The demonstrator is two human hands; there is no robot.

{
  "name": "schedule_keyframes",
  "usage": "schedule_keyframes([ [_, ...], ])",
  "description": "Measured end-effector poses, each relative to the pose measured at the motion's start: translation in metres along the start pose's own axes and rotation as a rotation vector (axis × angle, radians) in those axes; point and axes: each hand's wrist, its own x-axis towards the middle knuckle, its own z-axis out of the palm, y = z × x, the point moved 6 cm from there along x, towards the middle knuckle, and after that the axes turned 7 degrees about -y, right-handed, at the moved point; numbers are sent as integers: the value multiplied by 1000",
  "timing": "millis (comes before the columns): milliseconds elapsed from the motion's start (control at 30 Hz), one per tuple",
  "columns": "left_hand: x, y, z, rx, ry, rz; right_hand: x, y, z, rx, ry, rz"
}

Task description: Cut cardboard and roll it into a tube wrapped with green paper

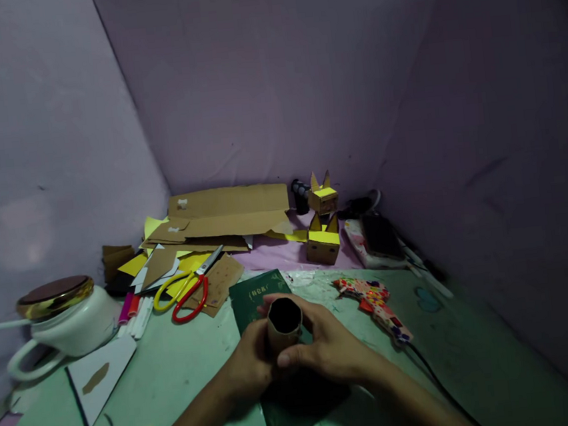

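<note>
A short cardboard tube [282, 339] stands upright between my two hands, its dark open end facing up toward me. My left hand [252, 358] wraps its left side, and my right hand [329, 342] curls round the right and far side with the thumb across the front. Under the hands lies a dark green book [252, 295] with faint lettering near its top edge; my hands and their shadow hide much of it. To the right of my right hand, a glue gun [380, 301] covered in a colourful pattern rests on the table, its black cord running toward me.
Scissors [190, 285] with yellow and red handles lie at the left by markers [135, 311] and a white lidded mug [78, 320]. Cardboard sheets [228, 208] lean along the back wall. Two small eared cardboard boxes [323, 246] and a dark phone [381, 236] sit at back right.
</note>
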Motion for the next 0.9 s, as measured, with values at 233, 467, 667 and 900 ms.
schedule_keyframes([
  [233,-4,1,9,-88,-21,-17,-8,15,0,33,106,9],
  [467,1,6,19,-160,-161,-49,-11,18,-14,44,333,105],
  [667,6,-8,31,-260,-170,-117,-9,35,-27,165,414,137],
  [900,11,-13,28,-276,-118,-126,-6,45,-16,451,253,93],
])
